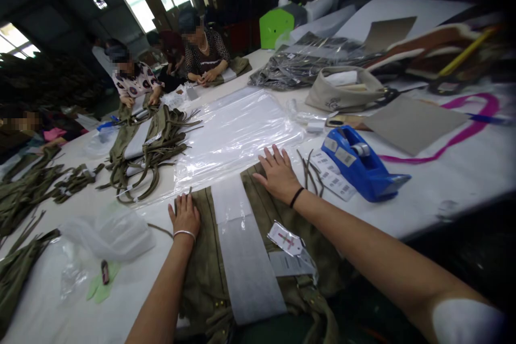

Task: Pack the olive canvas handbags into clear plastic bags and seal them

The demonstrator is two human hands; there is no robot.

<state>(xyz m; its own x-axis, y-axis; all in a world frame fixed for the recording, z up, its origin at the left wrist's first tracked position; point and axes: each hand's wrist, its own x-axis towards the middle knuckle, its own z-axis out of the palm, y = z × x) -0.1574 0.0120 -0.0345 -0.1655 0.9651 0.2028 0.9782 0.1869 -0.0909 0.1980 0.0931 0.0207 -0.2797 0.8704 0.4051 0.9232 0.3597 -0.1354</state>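
An olive-green cloth garment [203,247] with straps lies at the table's near edge, its lower part hanging over. A white paper strip [242,258] runs lengthwise down its middle. My left hand [185,217] rests flat on the garment's far left corner, fingers stretched out. On the far right corner lies my right hand [278,174], open with fingers spread. A white hang tag [286,239] sits on the right half, above a clear-wrapped printed label [292,264]. Neither hand grips anything that I can see.
Clear plastic bags [245,123] lie beyond the garment. To the right stand a blue tape dispenser [357,164], barcode stickers [332,174] and a fabric basket [344,88]. More olive garments [147,140] are piled left. Several co-workers [205,56] work across the table.
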